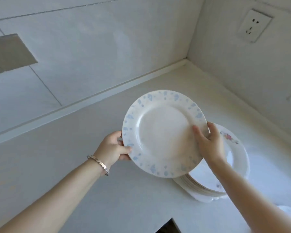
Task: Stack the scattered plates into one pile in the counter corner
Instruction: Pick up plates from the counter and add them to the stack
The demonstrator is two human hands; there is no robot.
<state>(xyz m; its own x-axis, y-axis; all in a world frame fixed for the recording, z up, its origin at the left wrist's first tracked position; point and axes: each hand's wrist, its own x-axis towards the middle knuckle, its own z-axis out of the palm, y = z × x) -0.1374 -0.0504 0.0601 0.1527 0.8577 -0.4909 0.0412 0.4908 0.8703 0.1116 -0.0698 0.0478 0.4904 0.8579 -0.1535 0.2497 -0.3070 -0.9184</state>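
Observation:
A white plate with blue flecks on its rim [163, 132] is held tilted above the counter. My left hand [113, 147] grips its left edge, thumb on the rim. At the plate's right edge, my right hand [208, 142] has its thumb on the plate's face. Behind and below it, to the right, stands a pile of several white plates [232, 167]; the top one has a small flower print. The held plate overlaps the pile's left side without resting on it. The counter corner [185, 61] lies farther back.
A pale counter [74, 157] meets tiled walls with a raised strip along the back. A wall socket [254, 25] sits up on the right wall. A dark opening [168, 227] shows at the bottom edge. Another white plate's edge [289, 212] peeks in at lower right.

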